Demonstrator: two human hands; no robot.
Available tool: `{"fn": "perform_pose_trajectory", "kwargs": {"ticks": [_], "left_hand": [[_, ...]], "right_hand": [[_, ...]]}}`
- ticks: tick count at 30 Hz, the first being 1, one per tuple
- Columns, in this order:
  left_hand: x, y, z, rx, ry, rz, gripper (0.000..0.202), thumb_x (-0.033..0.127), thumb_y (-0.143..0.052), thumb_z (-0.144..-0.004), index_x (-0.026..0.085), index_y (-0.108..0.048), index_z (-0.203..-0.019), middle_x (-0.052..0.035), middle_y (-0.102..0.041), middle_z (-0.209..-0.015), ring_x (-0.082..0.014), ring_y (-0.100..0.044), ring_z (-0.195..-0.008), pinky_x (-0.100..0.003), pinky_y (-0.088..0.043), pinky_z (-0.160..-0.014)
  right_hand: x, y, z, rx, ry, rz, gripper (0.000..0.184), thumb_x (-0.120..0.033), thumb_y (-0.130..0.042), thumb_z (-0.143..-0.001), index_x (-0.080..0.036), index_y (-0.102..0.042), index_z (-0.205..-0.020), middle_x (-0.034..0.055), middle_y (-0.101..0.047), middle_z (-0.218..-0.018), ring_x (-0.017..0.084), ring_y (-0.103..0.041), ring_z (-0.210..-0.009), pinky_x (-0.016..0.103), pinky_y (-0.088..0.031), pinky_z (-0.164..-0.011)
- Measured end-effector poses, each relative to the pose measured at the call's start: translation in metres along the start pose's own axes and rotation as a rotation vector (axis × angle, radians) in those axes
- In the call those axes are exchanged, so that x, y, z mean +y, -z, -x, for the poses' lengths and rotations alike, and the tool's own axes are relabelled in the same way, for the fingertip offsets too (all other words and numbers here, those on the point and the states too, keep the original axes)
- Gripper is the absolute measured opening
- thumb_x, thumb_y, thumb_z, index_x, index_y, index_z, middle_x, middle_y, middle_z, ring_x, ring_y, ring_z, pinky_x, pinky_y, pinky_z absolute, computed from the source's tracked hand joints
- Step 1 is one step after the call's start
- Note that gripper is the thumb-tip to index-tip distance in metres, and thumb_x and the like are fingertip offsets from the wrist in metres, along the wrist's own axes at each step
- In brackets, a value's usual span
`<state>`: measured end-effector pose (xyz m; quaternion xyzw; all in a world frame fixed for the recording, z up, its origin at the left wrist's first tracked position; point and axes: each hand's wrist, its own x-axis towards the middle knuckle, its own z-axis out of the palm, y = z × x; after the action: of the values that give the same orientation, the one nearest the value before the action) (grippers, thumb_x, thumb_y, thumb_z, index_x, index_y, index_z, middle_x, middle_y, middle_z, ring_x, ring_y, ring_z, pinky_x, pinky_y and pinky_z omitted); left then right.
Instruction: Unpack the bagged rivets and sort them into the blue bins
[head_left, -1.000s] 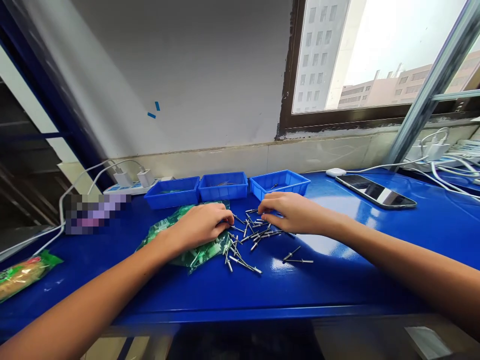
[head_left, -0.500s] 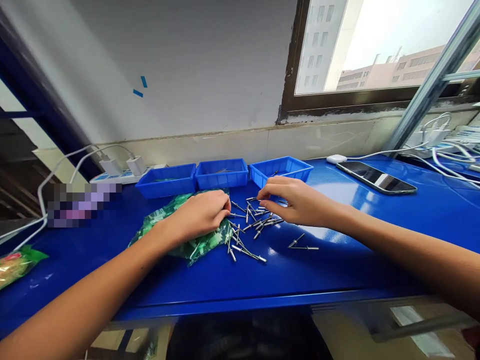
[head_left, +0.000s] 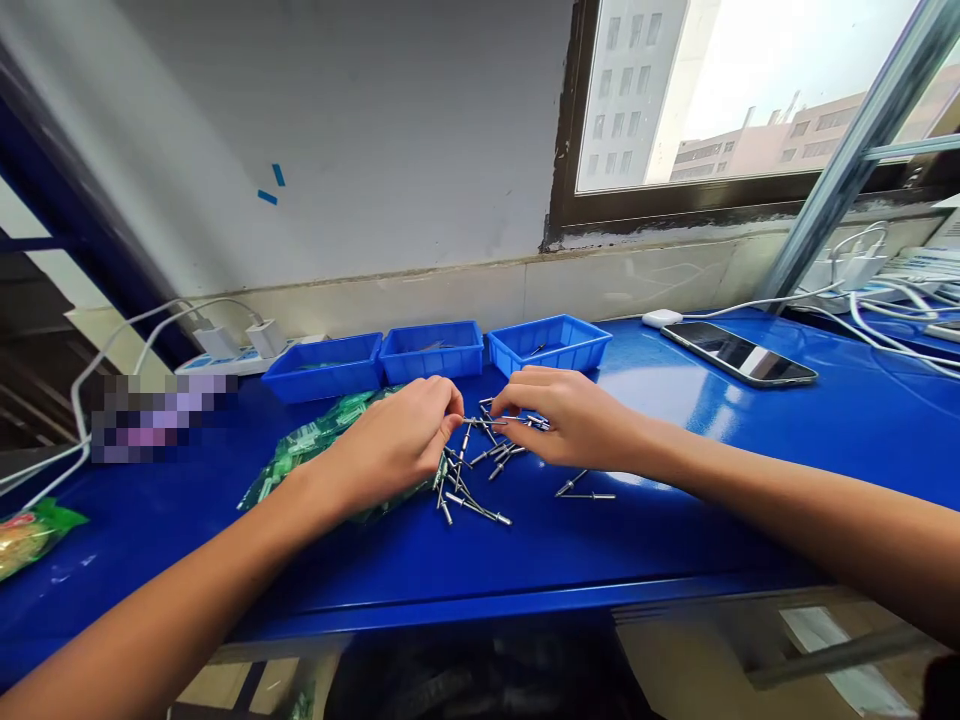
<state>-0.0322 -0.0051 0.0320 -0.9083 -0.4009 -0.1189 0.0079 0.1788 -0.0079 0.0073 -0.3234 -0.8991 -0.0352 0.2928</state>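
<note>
My left hand [head_left: 409, 432] is closed in a pinch on one end of a silver blind rivet [head_left: 480, 422]. The rivet lies nearly level between my two hands. At its other end, the thumb and fingers of my right hand [head_left: 561, 414] close around the tip. Below and between the hands, several loose blind rivets [head_left: 480, 508] lie in a scattered pile on the blue table [head_left: 540, 560]. A clear bag with green-printed pieces [head_left: 315, 440] lies under my left hand and is partly hidden by it.
Three blue bins stand in a row at the back: left [head_left: 322, 370], middle [head_left: 431, 350] and right [head_left: 551, 345], with small items inside. A phone [head_left: 739, 353] lies to the right. Chargers in a power strip [head_left: 240, 355] are at back left. A food packet [head_left: 34, 535] lies far left.
My right hand has moved left and down to the rivet's free end. My left hand keeps its pinch. The whole view has shifted slightly.
</note>
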Motion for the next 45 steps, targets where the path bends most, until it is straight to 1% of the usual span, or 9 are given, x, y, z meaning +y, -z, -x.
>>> {"fn": "perform_pose_trajectory", "kwargs": {"ticks": [5,10,14,18,22,26,38,45], "left_hand": [[0.0036,0.0037,0.0034,0.006,0.025,0.000,0.014,0.025,-0.035,-0.087,0.018,-0.046,-0.088,-0.0043,-0.055,-0.086,-0.0180,-0.051,-0.078,-0.031,-0.038,-0.067],[0.0025,0.0002,0.0024,-0.015,0.007,0.047,0.014,0.024,-0.036,-0.087,0.017,-0.048,-0.087,-0.0049,-0.055,-0.087,-0.0186,-0.051,-0.082,-0.032,-0.040,-0.071],[0.0044,0.0001,0.0022,-0.008,0.000,0.098,0.015,0.026,-0.039,-0.088,0.017,-0.049,-0.091,-0.0052,-0.057,-0.093,-0.0189,-0.052,-0.086,-0.033,-0.041,-0.075],[0.0052,0.0007,0.0029,-0.019,-0.019,0.076,0.018,0.029,-0.044,-0.087,0.017,-0.052,-0.098,-0.0057,-0.058,-0.098,-0.0203,-0.052,-0.092,-0.034,-0.042,-0.080],[0.0064,-0.0001,0.0032,-0.062,-0.065,0.053,0.019,0.028,-0.040,-0.088,0.017,-0.055,-0.090,-0.0052,-0.058,-0.090,-0.0194,-0.052,-0.087,-0.032,-0.042,-0.076],[0.0077,-0.0003,0.0025,-0.066,-0.095,0.029,0.021,0.028,-0.038,-0.089,0.017,-0.055,-0.085,-0.0054,-0.058,-0.085,-0.0187,-0.051,-0.082,-0.031,-0.041,-0.072],[0.0054,-0.0037,0.0022,-0.054,-0.110,-0.018,0.028,0.029,-0.031,-0.093,0.017,-0.052,-0.078,-0.0036,-0.056,-0.076,-0.0168,-0.049,-0.072,-0.029,-0.036,-0.063],[0.0082,-0.0017,0.0043,-0.045,-0.093,-0.003,0.028,0.028,-0.031,-0.093,0.016,-0.054,-0.081,-0.0042,-0.057,-0.077,-0.0170,-0.051,-0.074,-0.029,-0.037,-0.065]], "right_hand": [[-0.0042,0.0015,0.0000,0.046,0.060,0.024,0.016,-0.027,-0.052,-0.084,-0.015,-0.062,-0.083,0.0027,-0.059,-0.070,0.013,-0.049,-0.066,0.027,-0.038,-0.064],[-0.0071,-0.0017,0.0004,0.081,0.080,0.043,0.019,-0.025,-0.046,-0.088,-0.015,-0.062,-0.084,0.0043,-0.060,-0.073,0.014,-0.050,-0.067,0.027,-0.038,-0.064],[-0.0052,-0.0029,-0.0001,0.131,0.048,0.038,0.020,-0.022,-0.045,-0.088,-0.015,-0.062,-0.080,0.0049,-0.059,-0.071,0.014,-0.050,-0.066,0.026,-0.038,-0.062],[-0.0034,-0.0024,-0.0007,0.195,0.011,0.001,0.018,-0.021,-0.046,-0.087,-0.015,-0.060,-0.078,0.0031,-0.058,-0.068,0.012,-0.048,-0.061,0.024,-0.036,-0.058],[-0.0042,-0.0026,-0.0010,0.213,0.023,-0.009,0.020,-0.021,-0.044,-0.088,-0.015,-0.059,-0.077,0.0032,-0.058,-0.067,0.012,-0.049,-0.061,0.024,-0.037,-0.057],[-0.0048,-0.0031,-0.0009,0.211,0.024,0.000,0.021,-0.022,-0.044,-0.088,-0.015,-0.060,-0.076,0.0038,-0.059,-0.068,0.012,-0.050,-0.062,0.024,-0.038,-0.058],[-0.0031,-0.0050,-0.0011,0.198,0.026,0.026,0.028,-0.025,-0.040,-0.090,-0.015,-0.060,-0.073,0.0032,-0.058,-0.064,0.012,-0.048,-0.060,0.024,-0.036,-0.057],[-0.0032,-0.0053,-0.0017,0.182,0.014,0.021,0.028,-0.026,-0.040,-0.090,-0.015,-0.059,-0.073,0.0043,-0.059,-0.065,0.013,-0.050,-0.061,0.025,-0.037,-0.058]]}}
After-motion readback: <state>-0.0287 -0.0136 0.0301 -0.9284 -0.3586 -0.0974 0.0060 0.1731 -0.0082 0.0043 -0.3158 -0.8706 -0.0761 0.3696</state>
